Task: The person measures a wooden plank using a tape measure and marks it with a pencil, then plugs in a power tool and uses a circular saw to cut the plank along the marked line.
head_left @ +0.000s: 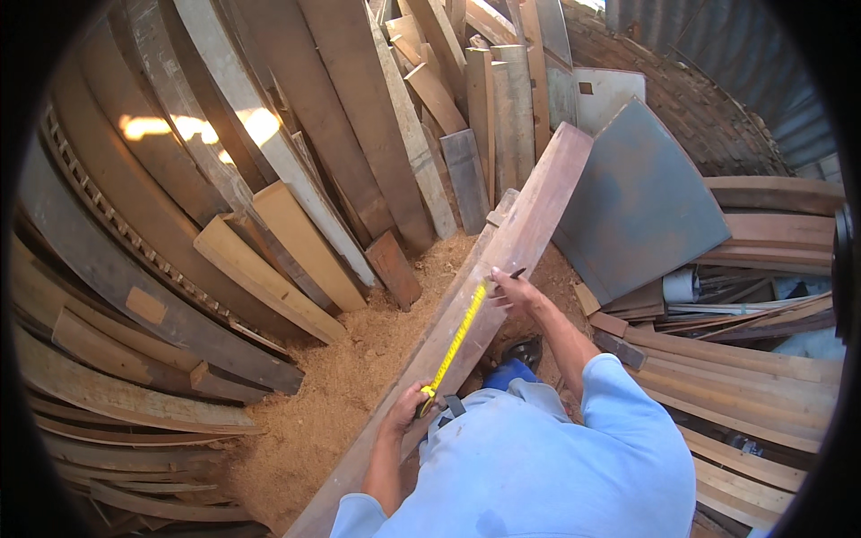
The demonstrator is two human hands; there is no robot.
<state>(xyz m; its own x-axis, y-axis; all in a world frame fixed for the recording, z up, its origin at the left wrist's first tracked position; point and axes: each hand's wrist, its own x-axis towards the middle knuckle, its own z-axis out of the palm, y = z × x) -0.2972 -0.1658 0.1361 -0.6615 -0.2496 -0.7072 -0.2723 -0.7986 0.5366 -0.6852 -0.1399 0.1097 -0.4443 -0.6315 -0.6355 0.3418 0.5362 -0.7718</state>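
A long reddish-brown plank (547,193) runs slantwise in front of me, from the lower left to the upper right. My left hand (405,411) is closed around the case of a tape measure (421,405) at the plank's nearer part. The tape's yellow blade (459,342) lies drawn out along the plank's face. At its far end is my right hand (515,293), fingertips at the blade's tip and on the wood. A short dark pencil-like stick (517,273) pokes out between this hand's fingers; its exact kind is too small to tell.
Boards (341,99) lean close together at the left and back. Sawdust (309,390) covers the ground beside the plank. A grey-blue panel (641,206) stands right of the plank's far end. More stacked boards (744,386) lie to the right, and corrugated sheeting (762,63) rises at the back right.
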